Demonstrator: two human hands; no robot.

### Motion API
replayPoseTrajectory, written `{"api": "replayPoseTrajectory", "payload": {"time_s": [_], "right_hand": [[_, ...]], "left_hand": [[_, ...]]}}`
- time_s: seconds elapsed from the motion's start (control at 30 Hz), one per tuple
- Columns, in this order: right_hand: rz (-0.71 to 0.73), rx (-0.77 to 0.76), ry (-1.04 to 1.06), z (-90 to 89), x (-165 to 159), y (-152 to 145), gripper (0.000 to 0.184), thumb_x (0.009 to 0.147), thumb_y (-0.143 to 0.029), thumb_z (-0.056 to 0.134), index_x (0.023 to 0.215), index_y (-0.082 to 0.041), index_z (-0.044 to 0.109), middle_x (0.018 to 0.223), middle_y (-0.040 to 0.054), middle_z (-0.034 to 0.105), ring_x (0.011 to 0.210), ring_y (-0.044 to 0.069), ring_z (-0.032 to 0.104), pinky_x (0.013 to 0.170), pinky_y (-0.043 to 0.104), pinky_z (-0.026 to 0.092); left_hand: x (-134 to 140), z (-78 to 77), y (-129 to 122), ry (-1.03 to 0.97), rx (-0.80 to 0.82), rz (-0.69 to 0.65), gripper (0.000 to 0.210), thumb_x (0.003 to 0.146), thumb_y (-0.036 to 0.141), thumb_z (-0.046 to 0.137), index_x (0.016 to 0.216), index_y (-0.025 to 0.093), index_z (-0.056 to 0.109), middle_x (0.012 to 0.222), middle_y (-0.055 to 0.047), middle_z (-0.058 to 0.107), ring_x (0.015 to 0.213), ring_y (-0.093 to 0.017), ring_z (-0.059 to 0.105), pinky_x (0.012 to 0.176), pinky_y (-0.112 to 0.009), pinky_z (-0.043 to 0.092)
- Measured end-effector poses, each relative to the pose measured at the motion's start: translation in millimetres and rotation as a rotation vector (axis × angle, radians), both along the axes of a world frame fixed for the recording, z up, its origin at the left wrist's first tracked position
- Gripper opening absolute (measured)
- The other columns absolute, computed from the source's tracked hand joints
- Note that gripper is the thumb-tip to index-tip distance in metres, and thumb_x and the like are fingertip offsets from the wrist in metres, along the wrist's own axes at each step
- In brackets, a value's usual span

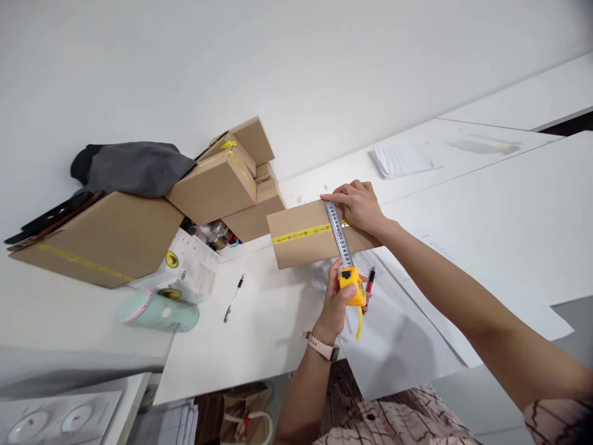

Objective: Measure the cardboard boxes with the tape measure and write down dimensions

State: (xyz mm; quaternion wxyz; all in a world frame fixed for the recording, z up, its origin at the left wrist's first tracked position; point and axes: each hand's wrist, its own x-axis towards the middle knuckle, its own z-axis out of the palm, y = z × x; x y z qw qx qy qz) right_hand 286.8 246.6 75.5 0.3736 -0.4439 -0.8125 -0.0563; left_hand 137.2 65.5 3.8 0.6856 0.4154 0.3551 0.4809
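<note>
My left hand (pixel 337 303) is closed around a yellow tape measure (pixel 353 287), thumb on its case. Its metal blade runs out across the top of a cardboard box (pixel 301 238) sealed with yellow printed tape. At the box's far edge, my right hand (pixel 359 204) presses the blade's end with an outstretched finger, its other fingers bent over the box. A red and black pen (pixel 370 283) shows just behind the tape measure, by my left fingertips; whether they grip it I cannot tell. Printed sheets (pixel 398 346) lie beneath my left hand and the box.
Stacked cardboard boxes (pixel 217 185) stand at the left, a dark grey cloth (pixel 139 167) draped beside them. Nearer are a white box with avocado pictures (pixel 185 266), a mint-green cylindrical case (pixel 162 311) and a pen (pixel 234 298). A paper stack (pixel 403 159) lies by the wall.
</note>
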Motion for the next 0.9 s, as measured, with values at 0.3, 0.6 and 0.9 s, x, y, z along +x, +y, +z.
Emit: {"api": "replayPoseTrajectory", "payload": {"time_s": [0.3,0.6,0.9], "right_hand": [[-0.041,0.005,0.014,0.0,-2.4,-5.9,0.052,0.104,-0.023,0.031,0.14,-0.035,0.066,0.109,0.0107,0.072,0.095,0.029,0.048,0.087,0.046,0.029],[-0.095,0.053,-0.031,-11.7,0.7,-49.9,0.045,0.106,-0.047,0.036,0.132,-0.028,0.068,0.119,0.0109,0.071,0.107,0.031,0.052,0.099,0.049,0.027],[0.012,-0.047,-0.014,-68.1,21.3,-113.3,0.039,0.105,-0.036,0.043,0.139,-0.035,0.063,0.135,0.0083,0.068,0.122,0.03,0.056,0.105,0.052,0.03]], "left_hand": [[-1.9,0.2,-1.5,0.035,-0.004,-0.008,0.093,0.071,0.057,0.076,0.148,0.028,0.032,0.111,-0.007,0.064,0.08,-0.022,0.068,0.06,-0.031,0.052],[-33.2,-33.6,-82.4,0.112,0.039,0.062,0.088,0.071,0.055,0.088,0.14,0.028,0.04,0.125,-0.011,0.063,0.098,-0.022,0.066,0.089,-0.04,0.055],[-56.8,-53.4,-133.3,0.159,-0.061,0.022,0.082,0.073,0.05,0.086,0.14,0.027,0.045,0.124,-0.01,0.062,0.096,-0.02,0.062,0.084,-0.034,0.052]]}}
